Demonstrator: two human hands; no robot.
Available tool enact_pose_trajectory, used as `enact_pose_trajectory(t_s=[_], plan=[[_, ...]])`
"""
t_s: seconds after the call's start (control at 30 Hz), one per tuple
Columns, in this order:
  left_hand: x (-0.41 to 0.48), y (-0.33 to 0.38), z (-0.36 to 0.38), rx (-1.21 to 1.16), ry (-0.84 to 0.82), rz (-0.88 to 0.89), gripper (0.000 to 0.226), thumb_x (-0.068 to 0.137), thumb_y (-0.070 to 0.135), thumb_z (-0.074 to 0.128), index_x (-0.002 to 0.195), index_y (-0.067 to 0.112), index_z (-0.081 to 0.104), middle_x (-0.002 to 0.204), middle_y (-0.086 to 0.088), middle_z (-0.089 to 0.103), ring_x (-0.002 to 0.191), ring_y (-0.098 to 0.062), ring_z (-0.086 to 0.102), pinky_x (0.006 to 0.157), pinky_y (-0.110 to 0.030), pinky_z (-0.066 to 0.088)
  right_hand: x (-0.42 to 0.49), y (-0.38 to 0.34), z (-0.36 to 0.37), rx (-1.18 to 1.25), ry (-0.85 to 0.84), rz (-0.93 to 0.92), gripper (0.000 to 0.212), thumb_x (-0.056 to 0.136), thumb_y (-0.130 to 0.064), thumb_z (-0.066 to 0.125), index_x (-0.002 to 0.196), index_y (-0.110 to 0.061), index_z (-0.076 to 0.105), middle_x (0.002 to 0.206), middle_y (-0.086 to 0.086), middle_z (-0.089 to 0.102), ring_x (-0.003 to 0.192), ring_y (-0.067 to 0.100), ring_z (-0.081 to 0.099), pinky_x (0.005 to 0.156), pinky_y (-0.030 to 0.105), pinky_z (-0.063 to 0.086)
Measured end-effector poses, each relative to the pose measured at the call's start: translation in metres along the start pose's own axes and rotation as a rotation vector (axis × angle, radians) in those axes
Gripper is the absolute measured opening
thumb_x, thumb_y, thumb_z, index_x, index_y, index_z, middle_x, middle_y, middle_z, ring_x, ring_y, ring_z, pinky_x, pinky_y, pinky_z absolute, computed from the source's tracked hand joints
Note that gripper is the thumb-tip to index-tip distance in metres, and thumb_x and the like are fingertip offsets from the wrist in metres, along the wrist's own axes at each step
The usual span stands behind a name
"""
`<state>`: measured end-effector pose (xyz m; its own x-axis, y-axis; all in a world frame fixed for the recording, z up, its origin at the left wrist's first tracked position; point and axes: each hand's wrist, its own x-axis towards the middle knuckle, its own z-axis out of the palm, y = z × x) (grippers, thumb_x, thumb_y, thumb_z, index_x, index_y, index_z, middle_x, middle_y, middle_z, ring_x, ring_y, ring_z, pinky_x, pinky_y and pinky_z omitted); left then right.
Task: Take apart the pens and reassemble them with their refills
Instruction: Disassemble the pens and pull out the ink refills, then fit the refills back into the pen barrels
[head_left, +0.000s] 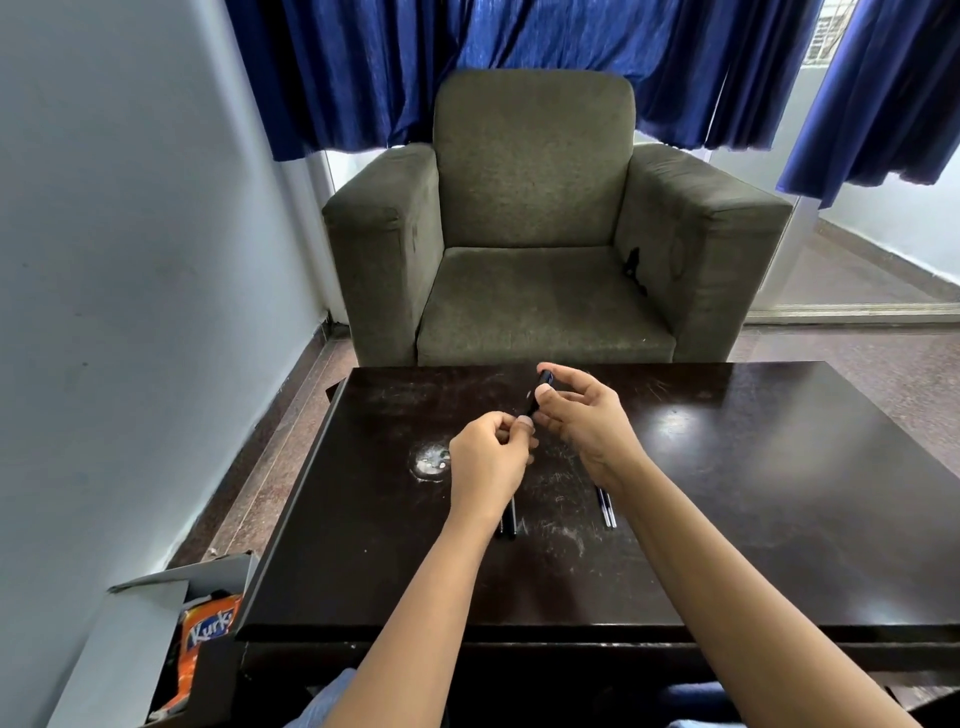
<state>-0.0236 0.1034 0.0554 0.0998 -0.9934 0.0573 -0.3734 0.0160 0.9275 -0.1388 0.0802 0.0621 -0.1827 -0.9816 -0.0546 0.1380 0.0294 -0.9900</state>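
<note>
Above the table (753, 493) | our left hand (488, 462) pinches the black pen (532, 401) at its near end — our right hand (582, 421) pinches the far end | refills (608, 509) lie near-right.

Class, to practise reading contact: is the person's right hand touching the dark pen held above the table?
Touching. The head view shows the right hand pinching the dark pen near its upper end between thumb and fingertip.

Only a short dark stretch of the pen (536, 396) shows; the left hand (488, 460) swallows its lower end and the right hand (584, 415) thumb masks its top. The wrists hide most of the pens (507, 519) and the refills' (608, 512) upper ends on the tabletop (727, 519).
</note>
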Motion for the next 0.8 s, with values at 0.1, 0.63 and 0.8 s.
enact_pose_trajectory(t_s=[0.1, 0.63, 0.8], plan=[[0.003, 0.004, 0.000, -0.250, -0.024, -0.161, 0.017, 0.094, 0.025, 0.057, 0.088, 0.014, 0.069, 0.079, 0.000, 0.074, 0.068, -0.006, 0.068, 0.065, -0.023, 0.053, 0.000, -0.004, 0.000, 0.056, -0.014, 0.014, 0.032, 0.091, -0.009, 0.062, 0.121, -0.017, 0.059, 0.091, 0.008, 0.066, 0.080, 0.015, 0.064, 0.084, 0.031, 0.056], [0.009, 0.002, -0.004, -0.551, -0.032, -0.418, 0.011, 0.092, 0.022, 0.061, 0.095, 0.012, 0.066, 0.082, 0.002, 0.067, 0.069, -0.006, 0.060, 0.046, -0.012, 0.045, -0.028, 0.019, 0.018, -0.731, -0.061, -0.024, 0.019, 0.074, -0.021, 0.074, 0.084, -0.007, 0.068, 0.068, -0.005, 0.064, 0.059, 0.006, 0.061, 0.056, 0.015, 0.051], [0.013, -0.005, -0.001, -0.303, 0.014, -0.407, 0.045, 0.091, 0.042, 0.057, 0.126, 0.014, 0.057, 0.123, -0.002, 0.061, 0.109, -0.017, 0.058, 0.088, -0.030, 0.048, -0.017, 0.032, 0.004, -0.848, 0.010, 0.122, 0.016, 0.072, -0.016, 0.071, 0.069, -0.003, 0.063, 0.070, 0.011, 0.068, 0.061, 0.024, 0.064, 0.063, 0.034, 0.056]])
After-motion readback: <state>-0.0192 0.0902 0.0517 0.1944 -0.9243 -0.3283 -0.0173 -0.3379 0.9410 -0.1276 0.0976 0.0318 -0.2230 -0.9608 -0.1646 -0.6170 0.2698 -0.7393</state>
